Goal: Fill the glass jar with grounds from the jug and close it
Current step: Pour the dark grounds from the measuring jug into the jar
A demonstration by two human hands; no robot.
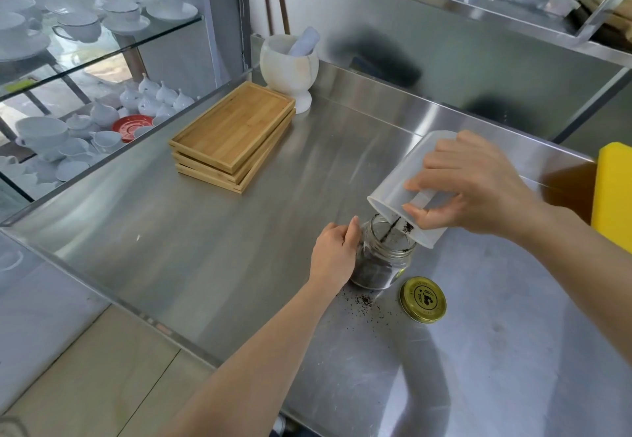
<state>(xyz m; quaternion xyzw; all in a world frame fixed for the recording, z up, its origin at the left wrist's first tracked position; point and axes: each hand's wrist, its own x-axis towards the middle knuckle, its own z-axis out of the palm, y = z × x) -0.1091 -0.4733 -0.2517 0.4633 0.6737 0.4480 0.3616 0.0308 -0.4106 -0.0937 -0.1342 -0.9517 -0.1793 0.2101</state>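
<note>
A small glass jar (pixel 384 262) stands upright on the steel counter, its lower part dark with grounds. My left hand (pixel 337 253) grips the jar's left side. My right hand (pixel 475 186) holds a translucent plastic jug (pixel 403 176) tipped steeply, mouth down over the jar's opening. A thin dark stream of grounds falls from the jug's rim into the jar. The jar's gold lid (pixel 423 299) lies flat on the counter just right of the jar. Spilled grounds (pixel 364 301) are scattered in front of the jar.
A stack of three bamboo trays (pixel 232 135) sits at the back left beside a white mortar and pestle (pixel 290 67). A yellow block (pixel 614 197) is at the right edge. Glass shelves with white cups (pixel 85 9) stand on the left. A steel shelf (pixel 478 9) hangs overhead.
</note>
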